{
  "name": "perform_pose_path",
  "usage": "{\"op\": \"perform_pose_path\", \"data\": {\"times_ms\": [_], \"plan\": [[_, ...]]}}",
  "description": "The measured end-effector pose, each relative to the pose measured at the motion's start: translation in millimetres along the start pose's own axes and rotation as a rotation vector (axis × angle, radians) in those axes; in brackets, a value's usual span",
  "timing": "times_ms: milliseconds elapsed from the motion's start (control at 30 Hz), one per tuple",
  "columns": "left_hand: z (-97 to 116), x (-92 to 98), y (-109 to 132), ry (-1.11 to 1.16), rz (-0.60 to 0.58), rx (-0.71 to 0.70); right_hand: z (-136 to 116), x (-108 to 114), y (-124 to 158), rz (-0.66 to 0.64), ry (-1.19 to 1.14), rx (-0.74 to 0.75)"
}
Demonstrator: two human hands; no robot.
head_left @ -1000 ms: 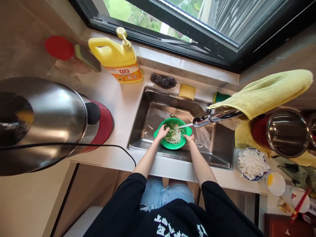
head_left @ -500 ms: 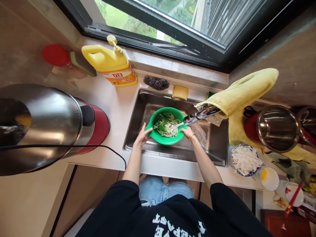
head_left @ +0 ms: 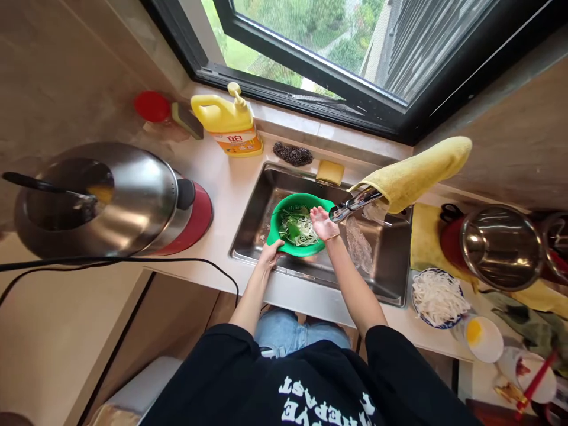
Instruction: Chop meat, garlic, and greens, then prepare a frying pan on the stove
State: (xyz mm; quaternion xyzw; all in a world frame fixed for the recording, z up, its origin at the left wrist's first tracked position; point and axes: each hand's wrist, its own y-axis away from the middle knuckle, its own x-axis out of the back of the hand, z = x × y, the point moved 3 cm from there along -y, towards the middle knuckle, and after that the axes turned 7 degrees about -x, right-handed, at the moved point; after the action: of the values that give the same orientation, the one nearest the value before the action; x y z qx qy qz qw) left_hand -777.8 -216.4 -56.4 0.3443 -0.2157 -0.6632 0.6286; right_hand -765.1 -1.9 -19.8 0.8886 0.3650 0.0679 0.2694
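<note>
A green colander (head_left: 296, 250) is over the sink (head_left: 386, 278), holding bean sprouts (head_left: 306, 229) and green leaves (head_left: 291, 231). My left hand (head_left: 270, 253) grips its near left rim, thumb on top. Above the colander's right side, my right hand (head_left: 323, 225) is open, palm up with fingers spread, just under the faucet spout (head_left: 339, 212). Whether it touches the sprouts I cannot tell. A yellow cloth (head_left: 421, 171) covers the upper faucet. A clear, crumpled-looking sheet or bag (head_left: 358, 245) lies in the sink, right of the colander.
Behind the sink stand a yellow detergent bottle (head_left: 235, 127), a steel wool scrubber (head_left: 293, 154) and a yellow sponge (head_left: 330, 173). A bowl of white strips (head_left: 439, 297) and a steel pot (head_left: 501, 247) are at right. A large steel appliance (head_left: 146, 195) with a cord fills the left.
My right hand has let go of the colander's right handle and moved over its contents, turning palm up. My left hand still holds the rim. The view has shifted slightly.
</note>
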Motion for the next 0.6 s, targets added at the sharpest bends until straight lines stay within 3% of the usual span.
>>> {"op": "perform_pose_path", "data": {"times_ms": [100, 233, 300, 433, 600], "plan": [[-7.4, -15.2, 11.1, -0.029, -0.062, 0.057, -8.0, 33.0, 12.8, 0.035, 0.111, -0.052], [-8.6, -31.1, 27.0, -0.034, -0.084, 0.069, -24.4, 97.1, 24.6, 0.270, 0.305, 0.056], [-6.6, -32.6, 34.9, -0.041, -0.101, 0.073, -26.7, 115.1, 25.1, 0.284, 0.437, 0.066], [-3.2, -28.4, 45.9, -0.067, -0.126, 0.077, -14.5, 118.3, 22.9, 0.146, 0.450, 0.017], [-8.8, -30.0, 47.5, -0.096, -0.096, 0.073, -6.0, 128.5, 22.6, 0.161, 0.310, -0.043]]}}
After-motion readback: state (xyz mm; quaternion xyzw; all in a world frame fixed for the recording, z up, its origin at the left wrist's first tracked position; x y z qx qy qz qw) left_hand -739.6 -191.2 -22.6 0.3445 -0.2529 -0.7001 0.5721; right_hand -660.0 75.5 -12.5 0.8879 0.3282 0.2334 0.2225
